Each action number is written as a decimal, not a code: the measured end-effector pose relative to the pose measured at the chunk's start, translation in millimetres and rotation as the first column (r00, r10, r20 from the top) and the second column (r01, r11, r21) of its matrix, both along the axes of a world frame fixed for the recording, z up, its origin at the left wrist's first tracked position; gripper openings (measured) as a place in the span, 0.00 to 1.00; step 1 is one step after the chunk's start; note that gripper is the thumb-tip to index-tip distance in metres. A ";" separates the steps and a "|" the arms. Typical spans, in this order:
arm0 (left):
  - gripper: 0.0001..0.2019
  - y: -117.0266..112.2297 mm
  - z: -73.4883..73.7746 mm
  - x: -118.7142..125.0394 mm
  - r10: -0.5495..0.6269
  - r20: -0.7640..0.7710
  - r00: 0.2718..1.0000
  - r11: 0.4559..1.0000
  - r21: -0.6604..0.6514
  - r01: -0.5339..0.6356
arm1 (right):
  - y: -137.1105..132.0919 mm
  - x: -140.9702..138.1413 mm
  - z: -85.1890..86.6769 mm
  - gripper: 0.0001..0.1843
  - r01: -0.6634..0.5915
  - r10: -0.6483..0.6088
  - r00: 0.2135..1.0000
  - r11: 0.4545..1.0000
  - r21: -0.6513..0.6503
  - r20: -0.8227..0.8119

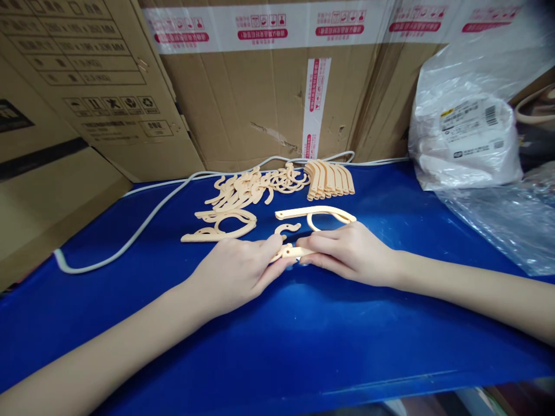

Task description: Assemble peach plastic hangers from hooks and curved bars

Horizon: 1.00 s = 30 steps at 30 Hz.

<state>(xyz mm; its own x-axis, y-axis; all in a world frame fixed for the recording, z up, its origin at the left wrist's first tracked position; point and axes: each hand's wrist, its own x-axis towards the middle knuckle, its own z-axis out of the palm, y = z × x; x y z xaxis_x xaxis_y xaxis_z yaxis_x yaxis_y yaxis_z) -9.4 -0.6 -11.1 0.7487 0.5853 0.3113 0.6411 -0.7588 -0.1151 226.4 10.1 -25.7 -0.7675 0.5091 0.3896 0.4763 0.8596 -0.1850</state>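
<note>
My left hand (247, 266) pinches a small beige piece near its fingertips, mostly hidden by the fingers. My right hand (347, 251) is closed around a beige plastic hanger arm (295, 252), whose end with a hole meets the left fingertips. Just behind the hands lies a curved hanger hook (288, 227). Another long hanger arm (303, 212) with a curved piece rests beyond the right hand and is partly covered by it. A folded hanger (221, 225) lies on the blue table to the left.
Farther back are a loose pile of hanger hooks (247, 188) and a neat row of hanger arms (329, 179). A white cable (160, 205) runs along cardboard boxes (260, 98). Clear plastic packaging (466, 133) sits at the right on the blue table (277, 341).
</note>
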 end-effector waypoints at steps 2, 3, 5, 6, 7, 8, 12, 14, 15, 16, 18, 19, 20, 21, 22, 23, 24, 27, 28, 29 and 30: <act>0.22 -0.2 0.4 -0.2 -0.003 -0.005 1.000 1.000 -0.023 0.002 | 0.0 0.1 -0.2 0.14 0.000 0.000 1.000 1.000 0.003 0.000; 0.22 -0.2 0.6 -0.2 -0.003 -0.003 1.000 1.000 -0.024 0.003 | -0.1 0.1 -0.4 0.14 0.001 -0.001 1.000 1.000 0.005 -0.001; 0.22 -0.1 0.9 -0.4 -0.008 -0.002 1.000 1.000 -0.021 0.008 | 0.0 0.2 -0.8 0.14 0.003 -0.003 1.000 1.000 0.007 0.001; 0.22 0.0 1.0 -0.4 -0.012 -0.002 1.000 1.000 -0.019 0.012 | 0.2 0.3 -1.0 0.15 0.004 -0.004 1.000 1.000 0.008 0.004; 0.23 0.2 0.9 -0.4 -0.015 -0.004 1.000 1.000 -0.018 0.015 | 0.3 0.4 -1.2 0.15 0.004 -0.004 1.000 1.000 0.007 0.007; 0.22 0.4 0.6 -0.4 -0.019 -0.007 1.000 1.000 -0.018 0.019 | 0.5 0.4 -1.3 0.15 0.002 -0.002 1.000 1.000 0.004 0.011; 0.23 0.9 -1.2 -0.5 -0.022 -0.017 1.000 1.000 -0.015 0.022 | 1.4 0.4 -1.0 0.17 -0.017 0.018 1.000 0.999 -0.029 0.016; 0.23 0.9 -2.0 -0.8 -0.027 -0.022 0.999 1.000 -0.016 0.026 | 1.5 0.3 -0.6 0.17 -0.026 0.027 1.000 0.999 -0.041 0.011; 0.23 0.9 -2.3 -1.0 -0.028 -0.022 0.999 1.000 -0.012 0.028 | 1.5 0.3 -0.5 0.17 -0.027 0.027 1.000 0.999 -0.046 0.007; 0.23 0.9 -2.5 -1.2 -0.030 -0.023 0.999 1.000 -0.006 0.029 | 1.5 0.4 -0.4 0.17 -0.025 0.026 1.000 0.998 -0.051 0.005; 0.23 1.0 -2.5 -1.4 -0.029 -0.024 0.999 1.000 0.009 0.029 | 1.2 0.5 -0.3 0.17 -0.021 0.021 1.000 0.998 -0.058 0.002; 0.23 1.1 -2.4 -1.4 -0.029 -0.026 0.999 0.999 0.012 0.030 | 1.0 0.6 -0.2 0.16 -0.019 0.019 1.000 0.998 -0.059 0.003; 0.23 1.2 -2.3 -1.3 -0.029 -0.029 0.999 0.999 0.014 0.029 | 0.9 0.7 -0.2 0.16 -0.017 0.018 1.000 0.998 -0.060 0.005; 0.23 1.3 -2.2 -1.3 -0.028 -0.031 0.999 0.999 0.016 0.029 | 0.8 0.8 -0.1 0.16 -0.017 0.018 1.000 0.998 -0.059 0.006; 0.23 1.5 -2.1 -1.3 -0.030 -0.033 0.999 0.999 0.017 0.030 | 0.7 0.8 0.0 0.16 -0.019 0.019 1.000 0.998 -0.056 0.005; 0.23 1.8 -2.1 -1.4 -0.032 -0.033 0.999 0.999 0.020 0.033 | 0.6 0.9 0.0 0.16 -0.020 0.020 1.000 0.998 -0.054 0.002; 0.23 2.0 -2.1 -1.4 -0.038 -0.033 0.999 0.999 0.025 0.039 | 0.6 0.9 0.1 0.16 -0.021 0.021 1.000 0.998 -0.052 -0.002; 0.23 2.5 -2.6 -1.7 -0.058 -0.031 0.998 0.996 0.069 0.060 | 0.8 0.8 -0.1 0.16 -0.020 0.020 1.000 0.998 -0.051 -0.005; 0.23 2.5 -2.8 -1.8 -0.064 -0.032 0.997 0.994 0.090 0.066 | 0.9 0.8 -0.3 0.16 -0.019 0.018 1.000 0.998 -0.053 -0.004; 0.23 2.3 -2.8 -1.7 -0.069 -0.035 0.997 0.991 0.114 0.072 | 1.0 0.8 -0.6 0.16 -0.018 0.018 1.000 0.998 -0.054 -0.002; 0.23 2.2 -2.8 -1.6 -0.073 -0.038 0.997 0.988 0.135 0.077 | 1.2 0.8 -0.9 0.16 -0.018 0.018 1.000 0.998 -0.054 -0.001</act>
<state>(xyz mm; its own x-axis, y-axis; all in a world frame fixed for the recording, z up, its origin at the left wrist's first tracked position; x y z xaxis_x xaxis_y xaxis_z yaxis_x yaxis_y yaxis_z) -11.1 1.5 -14.0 0.7998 0.4809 0.3591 0.5772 -0.7804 -0.2406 227.2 11.4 -26.5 -0.7768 0.5153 0.3620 0.4605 0.8569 -0.2315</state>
